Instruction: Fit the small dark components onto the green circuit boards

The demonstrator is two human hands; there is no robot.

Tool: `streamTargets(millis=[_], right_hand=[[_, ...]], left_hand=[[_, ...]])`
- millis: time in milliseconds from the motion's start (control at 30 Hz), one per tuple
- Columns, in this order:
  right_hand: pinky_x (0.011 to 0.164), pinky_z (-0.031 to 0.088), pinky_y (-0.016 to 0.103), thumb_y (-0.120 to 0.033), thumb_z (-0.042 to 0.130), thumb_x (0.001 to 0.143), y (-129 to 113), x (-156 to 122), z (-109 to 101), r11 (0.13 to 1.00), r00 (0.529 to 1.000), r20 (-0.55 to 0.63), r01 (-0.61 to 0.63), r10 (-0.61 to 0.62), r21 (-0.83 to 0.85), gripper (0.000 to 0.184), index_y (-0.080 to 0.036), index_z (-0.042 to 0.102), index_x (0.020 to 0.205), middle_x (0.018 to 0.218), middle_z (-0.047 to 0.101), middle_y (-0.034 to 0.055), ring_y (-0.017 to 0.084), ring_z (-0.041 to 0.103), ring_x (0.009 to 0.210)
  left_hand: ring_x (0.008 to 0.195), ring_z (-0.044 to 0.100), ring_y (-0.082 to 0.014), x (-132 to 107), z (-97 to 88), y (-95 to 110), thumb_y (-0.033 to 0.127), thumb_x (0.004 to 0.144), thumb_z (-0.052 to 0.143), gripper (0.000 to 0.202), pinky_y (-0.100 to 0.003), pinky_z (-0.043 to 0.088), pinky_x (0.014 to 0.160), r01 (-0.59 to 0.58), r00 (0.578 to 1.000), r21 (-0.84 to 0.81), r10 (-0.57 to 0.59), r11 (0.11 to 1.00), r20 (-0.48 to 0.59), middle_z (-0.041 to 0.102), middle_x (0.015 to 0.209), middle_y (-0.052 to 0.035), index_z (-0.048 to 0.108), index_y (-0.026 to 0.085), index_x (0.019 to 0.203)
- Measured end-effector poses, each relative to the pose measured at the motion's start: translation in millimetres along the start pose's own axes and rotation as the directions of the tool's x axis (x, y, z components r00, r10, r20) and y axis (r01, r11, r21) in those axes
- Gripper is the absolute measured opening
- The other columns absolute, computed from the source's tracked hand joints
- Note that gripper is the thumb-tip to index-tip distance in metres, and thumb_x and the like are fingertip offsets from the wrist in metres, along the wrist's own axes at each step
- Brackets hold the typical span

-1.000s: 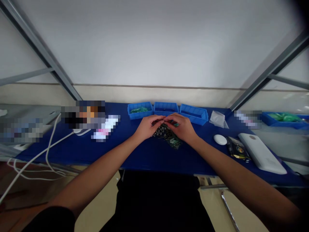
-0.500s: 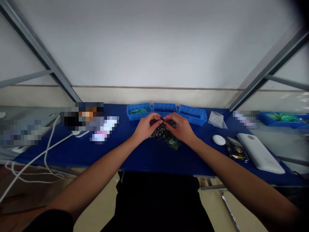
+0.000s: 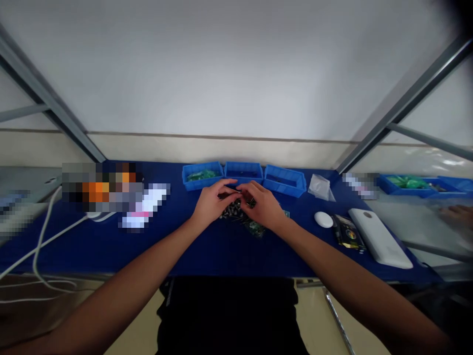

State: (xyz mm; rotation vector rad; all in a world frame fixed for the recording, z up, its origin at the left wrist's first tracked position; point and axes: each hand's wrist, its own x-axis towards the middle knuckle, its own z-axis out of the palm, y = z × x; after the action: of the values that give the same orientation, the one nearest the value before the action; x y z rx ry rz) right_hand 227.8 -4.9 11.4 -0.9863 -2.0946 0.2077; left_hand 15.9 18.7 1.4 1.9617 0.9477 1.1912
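Note:
My left hand and my right hand meet fingertip to fingertip over a heap of small metal parts, which look like screws. Both hands are closed in a pinch around something small and thin between them; its kind is too small to make out. At the heap's near right edge, partly under my right hand, lies a small clear bag with green contents. Behind my hands stand three blue bins: the left bin holds green bags, the middle bin has a few dark bits, and the right bin stands angled.
On the blue table's right are a clear plastic bag, a white round object, a black packet and a long white device. White cables run along the left. Another person's hand is blurred at far right.
The whole view has shifted, so the table and bins sit further left and slightly lower. My hands stay together over the heap, with small finger movements. Another person's hand has appeared at the right.

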Motion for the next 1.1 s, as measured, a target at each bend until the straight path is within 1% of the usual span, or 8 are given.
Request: streamTargets(millis=[167, 300, 400, 567, 733, 867, 967, 1100], right_hand=[[0.076, 0.058, 0.032, -0.010, 0.063, 0.092, 0.1, 0.8, 1.4, 1.000, 1.000, 0.026, -0.006, 0.006, 0.005, 0.033, -0.027, 0.069, 0.120, 0.102, 0.069, 0.0056, 0.019, 0.068, 0.083], [0.078, 0.060, 0.033, -0.011, 0.063, 0.092, 1.5, 1.6, -1.7, 0.999, 0.999, -0.032, -0.018, 0.019, 0.030, 0.026, -0.026, 0.070, 0.112, 0.104, 0.070, 0.0059, 0.019, 0.069, 0.082], [0.076, 0.060, 0.035, -0.014, 0.065, 0.093, 3.2, 1.6, -5.4, 0.999, 0.997, -0.078, -0.023, 0.025, 0.036, 0.019, -0.025, 0.069, 0.108, 0.099, 0.070, 0.0053, 0.020, 0.069, 0.080], [0.074, 0.060, 0.035, -0.020, 0.067, 0.097, 8.7, 2.3, -6.5, 0.998, 0.996, -0.087, -0.012, 0.018, 0.068, 0.009, -0.026, 0.067, 0.104, 0.099, 0.070, 0.0049, 0.020, 0.069, 0.082], [0.075, 0.060, 0.036, -0.021, 0.070, 0.098, 9.5, 3.7, -4.3, 0.996, 0.996, -0.093, -0.010, 0.018, 0.088, 0.005, -0.025, 0.071, 0.100, 0.097, 0.071, 0.0047, 0.019, 0.070, 0.081], [0.076, 0.062, 0.036, -0.022, 0.068, 0.099, 7.4, 3.6, -3.6, 0.996, 0.997, -0.083, 0.012, -0.004, 0.092, 0.011, -0.027, 0.075, 0.106, 0.106, 0.076, 0.0049, 0.019, 0.073, 0.083], [0.076, 0.063, 0.036, -0.023, 0.067, 0.100, 6.6, 2.9, -3.6, 0.997, 0.998, -0.063, 0.012, -0.007, 0.079, 0.015, -0.028, 0.076, 0.110, 0.112, 0.078, 0.0043, 0.019, 0.074, 0.083], [0.073, 0.064, 0.036, -0.028, 0.065, 0.102, 7.1, 2.6, -4.1, 0.996, 0.994, -0.096, -0.038, 0.045, 0.075, 0.015, -0.027, 0.074, 0.114, 0.105, 0.079, 0.0056, 0.021, 0.075, 0.088]], left_hand=[[0.092, 0.083, -0.0236, 0.0, 0.1, -1.5, 0.045, 0.094, 0.079, 0.043, -0.038, 0.066, 0.093, -0.004, 1.000, 0.020, 0.004, 1.000, -0.017, 0.085, 0.100, -0.0039, 0.070, 0.024, 0.131], [0.090, 0.083, -0.0222, -1.4, 2.3, -0.2, 0.041, 0.101, 0.070, 0.034, -0.034, 0.067, 0.084, -0.015, 0.999, 0.034, 0.014, 0.999, 0.039, 0.085, 0.103, -0.0033, 0.072, 0.025, 0.130], [0.085, 0.083, -0.0217, -2.3, 4.7, 0.5, 0.040, 0.103, 0.066, 0.032, -0.033, 0.068, 0.079, -0.059, 0.996, 0.038, 0.056, 0.998, 0.072, 0.085, 0.102, -0.0038, 0.073, 0.024, 0.130], [0.105, 0.081, -0.0230, -0.5, 5.9, -0.2, 0.035, 0.104, 0.064, 0.029, -0.039, 0.067, 0.096, -0.124, 0.990, 0.004, 0.123, 0.992, 0.067, 0.082, 0.120, -0.0064, 0.075, 0.024, 0.129], [0.108, 0.080, -0.0239, 0.7, 4.5, -4.6, 0.035, 0.101, 0.069, 0.027, -0.043, 0.066, 0.099, -0.101, 0.994, -0.039, 0.103, 0.994, 0.045, 0.082, 0.121, -0.0075, 0.077, 0.023, 0.124], [0.103, 0.081, -0.0240, 2.7, 3.2, -11.0, 0.037, 0.098, 0.073, 0.026, -0.044, 0.067, 0.097, -0.071, 0.997, -0.057, 0.070, 0.996, -0.021, 0.083, 0.116, -0.0081, 0.079, 0.023, 0.120], [0.101, 0.081, -0.0226, 5.3, 1.8, -15.3, 0.036, 0.097, 0.075, 0.024, -0.042, 0.068, 0.095, -0.082, 0.993, -0.049, 0.077, 0.995, -0.084, 0.082, 0.116, -0.0078, 0.081, 0.024, 0.117], [0.094, 0.079, -0.0197, 7.2, 0.1, -16.6, 0.031, 0.095, 0.075, 0.018, -0.039, 0.069, 0.089, -0.104, 0.990, -0.018, 0.101, 0.994, -0.102, 0.079, 0.113, -0.0073, 0.084, 0.027, 0.111]])
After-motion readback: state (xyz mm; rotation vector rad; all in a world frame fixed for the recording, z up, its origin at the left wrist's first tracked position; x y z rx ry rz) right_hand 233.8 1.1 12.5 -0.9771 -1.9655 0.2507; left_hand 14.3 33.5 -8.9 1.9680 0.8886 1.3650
